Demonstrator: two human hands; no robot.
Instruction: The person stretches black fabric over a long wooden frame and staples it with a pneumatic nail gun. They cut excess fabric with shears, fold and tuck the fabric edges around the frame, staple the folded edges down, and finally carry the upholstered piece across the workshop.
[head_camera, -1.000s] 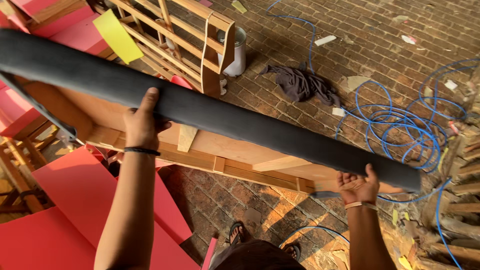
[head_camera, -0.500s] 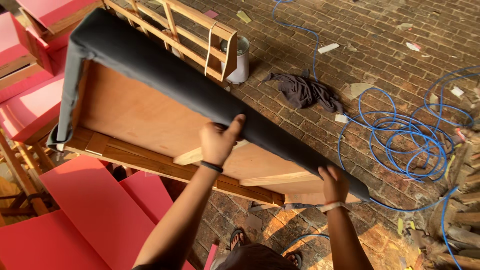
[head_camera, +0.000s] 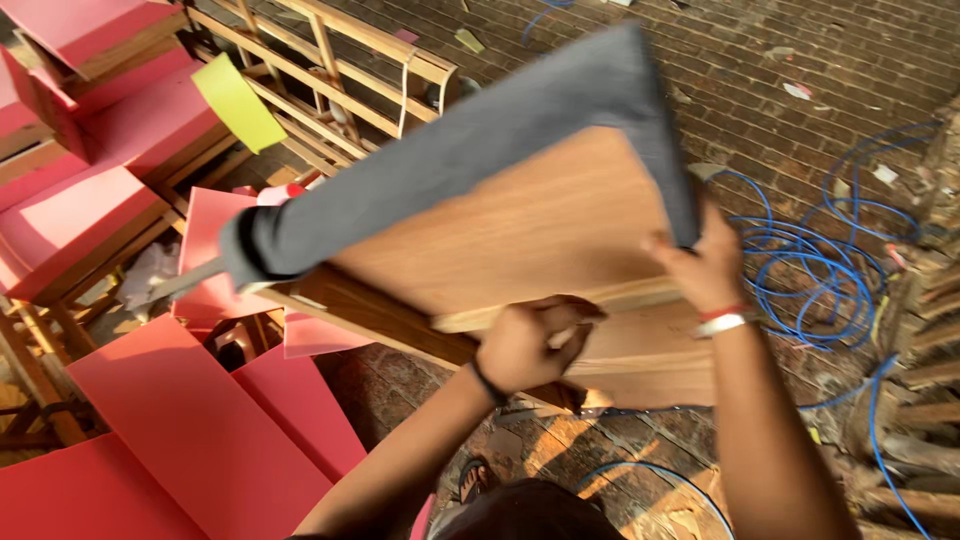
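Hands grip a wooden panel (head_camera: 520, 230) edged in grey fabric, held tilted above the brick floor (head_camera: 800, 60): left hand (head_camera: 525, 345) clasps its lower rail, right hand (head_camera: 700, 265) clutches the padded corner

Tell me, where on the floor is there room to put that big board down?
Bare brick floor lies at top right, beyond the blue cable. Left is crowded with pink panels and wooden frames; scrap wood fills the right edge.

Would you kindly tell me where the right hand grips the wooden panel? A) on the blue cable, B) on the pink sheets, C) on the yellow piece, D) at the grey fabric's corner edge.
D: the right hand pinches the grey fabric at the panel corner.
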